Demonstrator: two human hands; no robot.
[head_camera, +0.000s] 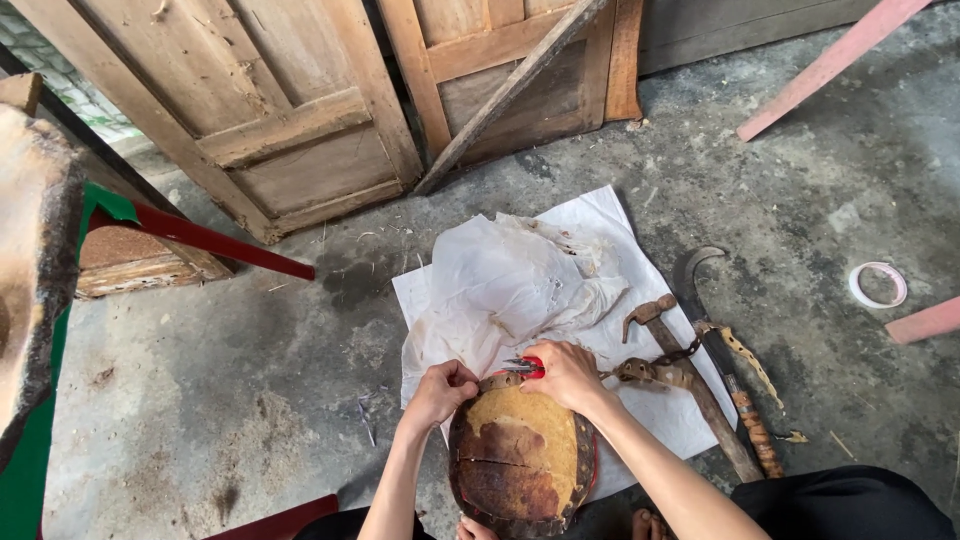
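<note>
Both hands (505, 385) at drum (518, 460) rim

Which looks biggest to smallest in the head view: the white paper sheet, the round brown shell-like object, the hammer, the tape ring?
1. White paper sheet, spread under the rest.
2. Round brown shell-like object, though it sits nearest the camera, which enlarges it.
3. Hammer, long but thin.
4. Tape ring, clearly smallest.

A single head-worn camera looked steeply down from above the person's forearms, close to both hands (500, 385), facing forward across the concrete floor (220, 400) toward wooden doors (290, 110) leaning along the frame's top edge.
</note>
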